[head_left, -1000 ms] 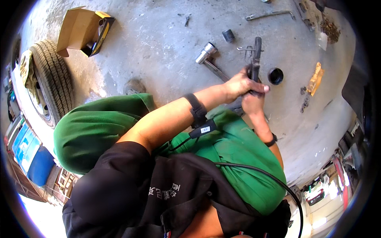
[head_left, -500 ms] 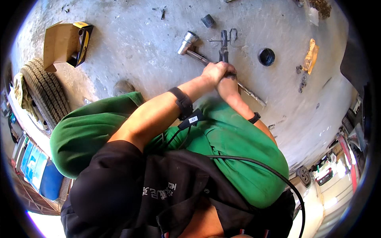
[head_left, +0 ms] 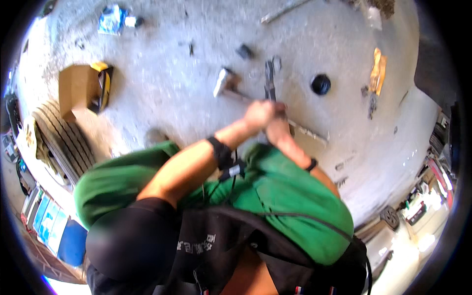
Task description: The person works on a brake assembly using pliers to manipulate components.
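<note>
My left hand [head_left: 259, 114] and my right hand [head_left: 279, 130] are pressed together in front of my knees, both closed. They grip the lower end of a dark tool that looks like pliers [head_left: 270, 81], whose narrow jaws point away from me. Motion blur and the fingers hide its handles. A thin bent wire loop [head_left: 277, 62] shows beside the jaw tips. Just left of the pliers is a large shiny socket [head_left: 224, 82] on a long metal bar [head_left: 310, 132], which passes under or behind my hands and comes out on the right.
A black round cup [head_left: 320, 84] and a yellow packet [head_left: 377, 73] lie to the right. Farther off are a small dark block [head_left: 244, 51], a metal rod [head_left: 285, 11] and a blue packet [head_left: 111, 20]. An open cardboard box [head_left: 78, 88] and a tyre [head_left: 64, 140] are at left.
The view has shifted, so the floor things sit lower and the blue packet and rod now show. My hands stay together on the pliers and are more blurred.
</note>
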A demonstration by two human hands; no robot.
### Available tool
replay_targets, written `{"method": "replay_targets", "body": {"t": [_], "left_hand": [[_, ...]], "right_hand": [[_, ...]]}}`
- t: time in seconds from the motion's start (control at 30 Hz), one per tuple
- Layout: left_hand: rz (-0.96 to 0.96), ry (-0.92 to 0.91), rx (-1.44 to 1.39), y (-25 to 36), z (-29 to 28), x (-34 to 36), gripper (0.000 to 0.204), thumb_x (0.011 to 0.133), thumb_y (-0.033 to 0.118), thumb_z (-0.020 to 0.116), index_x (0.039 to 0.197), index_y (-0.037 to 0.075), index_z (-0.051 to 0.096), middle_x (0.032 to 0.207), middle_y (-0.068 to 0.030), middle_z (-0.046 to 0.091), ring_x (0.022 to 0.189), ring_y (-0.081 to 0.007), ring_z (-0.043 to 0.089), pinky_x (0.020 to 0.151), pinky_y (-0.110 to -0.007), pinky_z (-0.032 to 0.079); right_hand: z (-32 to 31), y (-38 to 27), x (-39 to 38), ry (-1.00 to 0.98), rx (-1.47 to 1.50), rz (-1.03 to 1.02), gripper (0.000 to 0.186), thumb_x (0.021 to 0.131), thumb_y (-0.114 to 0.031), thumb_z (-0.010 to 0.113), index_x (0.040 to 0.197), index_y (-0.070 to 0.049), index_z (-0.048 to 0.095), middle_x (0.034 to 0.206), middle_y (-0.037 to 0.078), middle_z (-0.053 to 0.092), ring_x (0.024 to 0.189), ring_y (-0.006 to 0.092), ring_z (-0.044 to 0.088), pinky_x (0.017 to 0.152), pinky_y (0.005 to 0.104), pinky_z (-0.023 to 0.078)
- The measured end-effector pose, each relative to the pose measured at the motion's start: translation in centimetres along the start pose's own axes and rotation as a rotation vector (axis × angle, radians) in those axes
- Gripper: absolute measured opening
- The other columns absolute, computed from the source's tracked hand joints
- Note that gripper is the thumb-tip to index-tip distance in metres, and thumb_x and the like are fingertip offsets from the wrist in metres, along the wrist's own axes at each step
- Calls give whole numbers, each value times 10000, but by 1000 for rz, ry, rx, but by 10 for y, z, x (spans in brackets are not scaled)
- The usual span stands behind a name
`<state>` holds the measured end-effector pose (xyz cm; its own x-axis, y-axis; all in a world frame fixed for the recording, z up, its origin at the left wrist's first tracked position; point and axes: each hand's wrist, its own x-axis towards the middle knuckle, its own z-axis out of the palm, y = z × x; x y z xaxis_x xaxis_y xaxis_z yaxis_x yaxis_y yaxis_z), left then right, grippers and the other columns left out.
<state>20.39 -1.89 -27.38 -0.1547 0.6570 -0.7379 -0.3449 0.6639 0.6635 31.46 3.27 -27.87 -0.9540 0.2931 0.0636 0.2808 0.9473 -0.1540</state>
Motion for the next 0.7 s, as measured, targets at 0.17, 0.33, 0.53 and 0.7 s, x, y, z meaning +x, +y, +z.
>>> {"method": "replay_targets", "body": {"t": [0.17,0.33,0.53,0.7], "left_hand": [[96,-25,-376,71,-27,-40,546,859,450,737,1169,13,631,1088,-78,649,1033,-206,578,917,-352,443],[454,48,-363,137,-83,-57,398,1005,366,569,1157,0,607,910,-20,611,802,-107,539,709,-262,443],[559,169,-139,165,-85,-78,330,1044,307,520,903,16,590,757,12,528,669,-69,427,595,-241,380],[716,303,132,180,-87,-93,342,1042,274,517,870,-18,565,706,-37,503,672,-101,407,595,-275,389]], "right_hand": [[-80,2,29,-197,619,365,189,808,12,554,994,26,523,898,217,641,866,431,632,688,468,503],[-113,18,59,178,591,172,185,761,47,563,946,40,556,905,197,616,735,387,637,660,460,522],[-154,9,75,-27,1086,508,353,765,24,572,1116,52,553,1010,199,645,885,354,671,784,417,541],[-183,22,74,-86,1201,464,519,771,-42,582,1275,62,515,1218,244,611,1085,376,622,908,404,521]]}}
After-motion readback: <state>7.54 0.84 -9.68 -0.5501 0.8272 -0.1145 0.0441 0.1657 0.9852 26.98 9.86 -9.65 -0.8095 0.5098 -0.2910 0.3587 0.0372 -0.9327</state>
